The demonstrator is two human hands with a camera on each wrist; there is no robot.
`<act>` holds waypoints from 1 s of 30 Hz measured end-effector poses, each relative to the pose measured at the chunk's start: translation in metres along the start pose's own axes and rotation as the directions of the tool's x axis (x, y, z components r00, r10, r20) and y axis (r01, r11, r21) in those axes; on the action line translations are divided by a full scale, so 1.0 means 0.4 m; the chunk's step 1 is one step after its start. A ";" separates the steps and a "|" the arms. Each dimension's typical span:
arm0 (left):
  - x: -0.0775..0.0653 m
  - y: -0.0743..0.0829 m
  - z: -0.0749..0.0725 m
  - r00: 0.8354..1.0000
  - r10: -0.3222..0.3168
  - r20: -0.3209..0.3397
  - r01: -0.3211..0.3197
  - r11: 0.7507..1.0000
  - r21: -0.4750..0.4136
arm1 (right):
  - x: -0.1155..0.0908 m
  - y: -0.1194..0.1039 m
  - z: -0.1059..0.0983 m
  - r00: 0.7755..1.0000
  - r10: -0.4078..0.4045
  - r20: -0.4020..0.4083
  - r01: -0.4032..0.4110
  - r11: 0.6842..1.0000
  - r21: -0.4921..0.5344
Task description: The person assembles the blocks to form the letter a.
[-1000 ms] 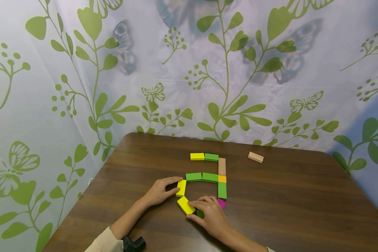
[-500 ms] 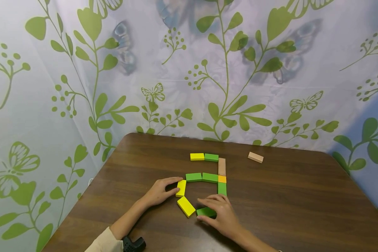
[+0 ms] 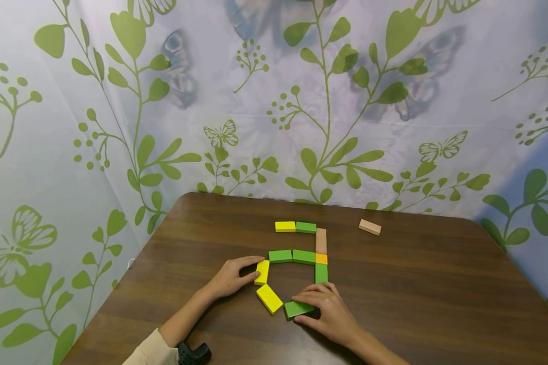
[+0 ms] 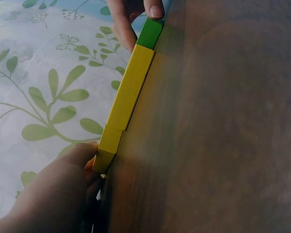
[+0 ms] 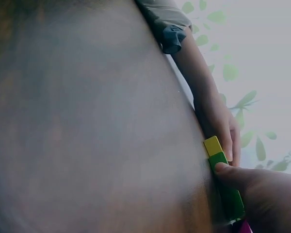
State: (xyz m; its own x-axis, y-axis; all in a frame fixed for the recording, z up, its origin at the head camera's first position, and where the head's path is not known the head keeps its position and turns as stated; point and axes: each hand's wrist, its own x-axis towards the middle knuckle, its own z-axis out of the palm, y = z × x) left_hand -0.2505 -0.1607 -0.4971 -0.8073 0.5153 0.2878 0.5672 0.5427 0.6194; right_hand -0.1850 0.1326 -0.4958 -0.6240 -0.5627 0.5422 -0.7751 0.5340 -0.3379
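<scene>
My left hand [image 3: 232, 275] holds the upper yellow block [image 3: 262, 272], its index finger at the far end and thumb against the side. Just below lies a second yellow block [image 3: 270, 299], tilted. My right hand [image 3: 328, 310] pinches a green block [image 3: 297, 309] between thumb and fingers, its left end close to the lower yellow block. In the right wrist view the thumb presses this green block [image 5: 228, 187], and a magenta block [image 5: 245, 226] shows at its end; the head view has that one hidden behind the hand.
Two green blocks [image 3: 280, 256] continue the outline to an orange block [image 3: 321, 259] and another green block [image 3: 321, 272]. A wooden block [image 3: 321, 241] leads up to a green-and-yellow top row [image 3: 285, 226]. One loose wooden block [image 3: 370, 227] lies on the brown table [image 3: 420, 284].
My right hand has shifted right from the lower yellow block to the green block, which has become more exposed and turned slightly. My left hand has stayed in place.
</scene>
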 end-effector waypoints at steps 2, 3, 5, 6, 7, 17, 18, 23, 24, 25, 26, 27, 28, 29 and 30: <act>0.000 0.000 0.000 1.000 0.002 -0.002 -0.002 1.000 -0.001 | 0.000 0.000 0.001 1.000 -0.001 0.006 0.001 1.000 0.008; 0.000 0.000 0.000 1.000 0.003 -0.003 -0.003 1.000 -0.001 | 0.000 0.000 0.001 1.000 -0.004 0.007 0.004 1.000 0.009; 0.000 0.000 0.000 1.000 0.004 -0.004 -0.004 1.000 0.001 | -0.001 0.001 0.002 1.000 -0.008 0.006 0.008 1.000 0.009; 0.001 0.000 0.000 1.000 0.005 -0.003 -0.005 1.000 0.001 | -0.001 0.001 0.003 1.000 -0.009 0.004 0.009 1.000 0.008; 0.001 0.000 0.000 1.000 0.005 -0.003 -0.005 1.000 0.003 | -0.001 0.002 0.003 1.000 -0.010 0.002 0.010 1.000 0.008; 0.002 0.000 0.001 1.000 -0.001 0.003 0.001 1.000 0.004 | -0.002 0.004 0.005 1.000 -0.017 -0.013 0.017 1.000 0.011; 0.003 -0.001 0.002 1.000 0.000 0.002 0.000 1.000 0.005 | -0.001 0.004 0.005 1.000 -0.015 -0.018 0.015 1.000 0.013; 0.001 -0.001 0.000 1.000 0.001 0.001 -0.001 1.000 0.004 | 0.009 0.013 -0.001 0.998 0.011 -0.063 -0.009 0.999 0.032; 0.001 0.000 -0.001 1.000 0.000 0.001 0.000 1.000 0.002 | 0.012 0.016 -0.004 0.997 0.023 -0.074 -0.021 0.999 0.036; 0.000 0.000 -0.001 1.000 -0.002 0.002 0.002 1.000 0.000 | 0.014 0.020 -0.007 0.996 0.037 -0.084 -0.033 0.999 0.039; 0.000 0.001 -0.002 1.000 -0.004 0.002 0.004 1.000 -0.004 | 0.017 0.024 -0.011 0.994 0.054 -0.092 -0.050 0.998 0.042; -0.001 0.000 -0.002 1.000 -0.006 0.003 0.006 1.000 -0.005 | 0.018 0.028 -0.015 0.993 0.069 -0.101 -0.065 0.997 0.045; -0.001 0.000 -0.002 1.000 -0.007 0.004 0.007 1.000 -0.006 | 0.018 0.032 -0.018 0.991 0.083 -0.107 -0.078 0.996 0.046; -0.001 0.000 -0.002 1.000 -0.009 0.006 0.009 1.000 -0.005 | 0.018 0.036 -0.021 0.990 0.093 -0.111 -0.088 0.995 0.044; -0.001 -0.001 -0.002 1.000 -0.010 0.007 0.010 1.000 -0.005 | 0.017 0.040 -0.024 0.989 0.101 -0.111 -0.097 0.994 0.043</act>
State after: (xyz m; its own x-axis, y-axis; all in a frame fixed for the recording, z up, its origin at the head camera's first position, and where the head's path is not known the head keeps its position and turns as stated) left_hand -0.2506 -0.1616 -0.4968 -0.8117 0.5143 0.2769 0.5586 0.5446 0.6256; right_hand -0.2007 0.1435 -0.4901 -0.6843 -0.4319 0.5875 -0.7144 0.5584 -0.4216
